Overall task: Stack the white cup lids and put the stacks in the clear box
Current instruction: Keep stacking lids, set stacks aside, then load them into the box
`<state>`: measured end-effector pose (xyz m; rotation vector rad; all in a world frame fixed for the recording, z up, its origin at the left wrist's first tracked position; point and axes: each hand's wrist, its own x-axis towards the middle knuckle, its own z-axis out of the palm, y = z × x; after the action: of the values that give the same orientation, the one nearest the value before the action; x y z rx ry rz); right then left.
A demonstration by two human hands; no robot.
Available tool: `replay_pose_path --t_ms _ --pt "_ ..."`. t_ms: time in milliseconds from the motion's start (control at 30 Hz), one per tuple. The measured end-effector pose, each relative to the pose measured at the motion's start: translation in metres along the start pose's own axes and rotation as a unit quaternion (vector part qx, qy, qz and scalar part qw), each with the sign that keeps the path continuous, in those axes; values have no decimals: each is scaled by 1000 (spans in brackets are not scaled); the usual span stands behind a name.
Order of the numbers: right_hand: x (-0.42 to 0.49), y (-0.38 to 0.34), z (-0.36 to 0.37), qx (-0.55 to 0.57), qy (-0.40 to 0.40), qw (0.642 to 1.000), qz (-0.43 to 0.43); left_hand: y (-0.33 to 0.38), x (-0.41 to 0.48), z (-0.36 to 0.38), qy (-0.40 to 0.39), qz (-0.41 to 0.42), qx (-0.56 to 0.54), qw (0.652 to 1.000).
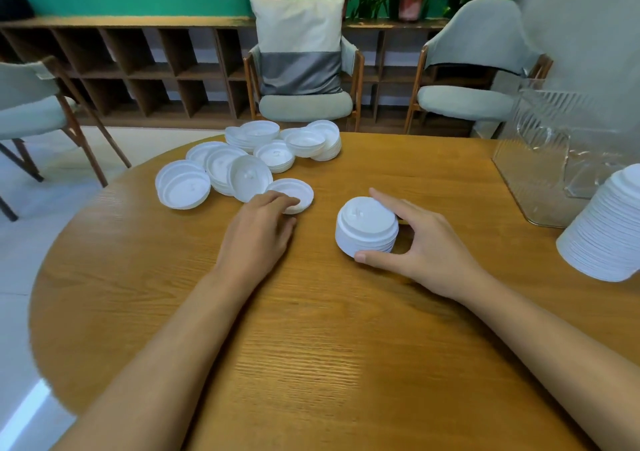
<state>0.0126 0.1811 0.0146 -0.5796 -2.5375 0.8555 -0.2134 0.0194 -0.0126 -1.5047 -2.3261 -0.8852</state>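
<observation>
While the short stack of white plastic cup lids (366, 225) sits mid-table, the right hand (429, 249) is clamped round it, thumb near side, fingers far side. Left hand (258, 232) has fingertips on a single loose white lid (299, 191), can't tell if it's actually pinching. More scattered white lids (249, 152) are heaped behind. The clear ribbed plastic box (540, 173) stands far right on the round wooden table (311, 346), beside a tall white lid stack (613, 232).

Short lid stack (366, 225) gripped by right hand (420, 242) on surface (346, 329); single lid (294, 194) touched by left hand (258, 232); clear box (540, 159) far right.
</observation>
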Motion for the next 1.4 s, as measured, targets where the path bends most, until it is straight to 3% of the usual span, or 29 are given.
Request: replay_pose_path --t_ms 200,467,733,900,1067,1233,1400 --pt "30 -12 25 -4 11 1000 -14 -9 6 -2 3 -26 -82 996" --pt "37 -8 40 -28 -3 999 -36 -3 10 -10 66 -35 -152 985" --pt "36 -3 43 -2 -19 999 -42 12 11 -23 135 -138 -298 935" --pt "35 -3 41 25 -21 997 -63 13 12 -23 88 -188 -397 894" --pt "34 -6 42 80 -33 991 -103 20 10 -12 17 -134 -391 911" --pt "34 -3 40 85 -36 993 -69 20 10 -7 12 -129 -343 930" --pt "33 -2 43 46 -23 993 -108 25 7 -5 -10 -127 -350 928"
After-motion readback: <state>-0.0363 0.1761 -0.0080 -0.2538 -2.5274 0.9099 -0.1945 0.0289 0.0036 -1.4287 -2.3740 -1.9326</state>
